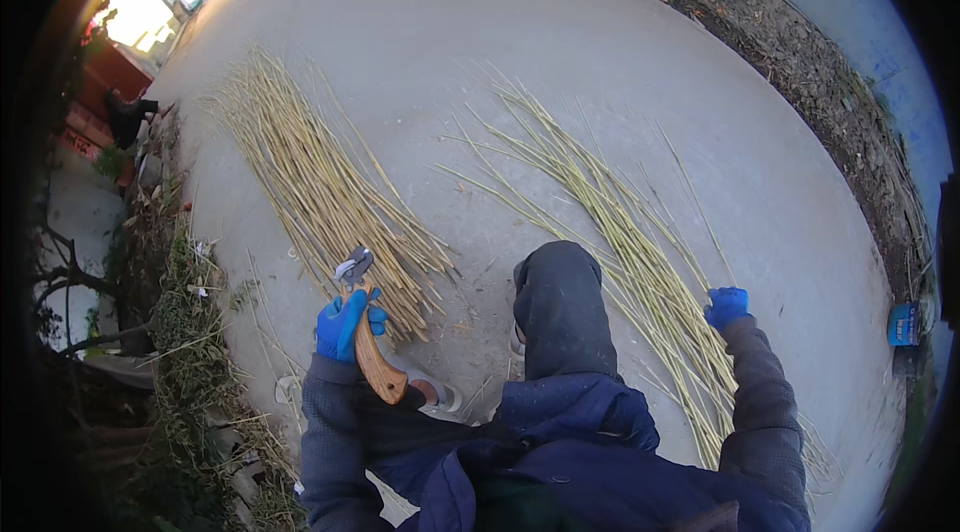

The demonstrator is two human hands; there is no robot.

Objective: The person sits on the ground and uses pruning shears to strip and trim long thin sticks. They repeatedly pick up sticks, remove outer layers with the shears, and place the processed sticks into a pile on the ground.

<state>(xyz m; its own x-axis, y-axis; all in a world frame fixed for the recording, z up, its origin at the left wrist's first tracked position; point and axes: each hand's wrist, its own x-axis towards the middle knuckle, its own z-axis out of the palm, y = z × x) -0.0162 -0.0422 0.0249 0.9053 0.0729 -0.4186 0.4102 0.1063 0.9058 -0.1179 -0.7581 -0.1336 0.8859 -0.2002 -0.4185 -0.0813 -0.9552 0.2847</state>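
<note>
Gripping a thin greenish stalk [696, 196], blue-gloved right fingers [716, 314] sit right of slanting yellow-green stalks [668, 308]; blue-gloved left fingers [376, 316] clasp a curved wooden-handled cutter [375, 364].

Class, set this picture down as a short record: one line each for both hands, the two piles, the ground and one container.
Left hand: blue-gloved, gripping wooden-handled pruning shears
Right hand: blue-gloved, closed, apparently on a thin stalk
Left pile: tan stalks, closely bunched
Right pile: yellow-green stalks, more loosely spread
Ground: grey pavement
Container: blue bucket, far right
</note>
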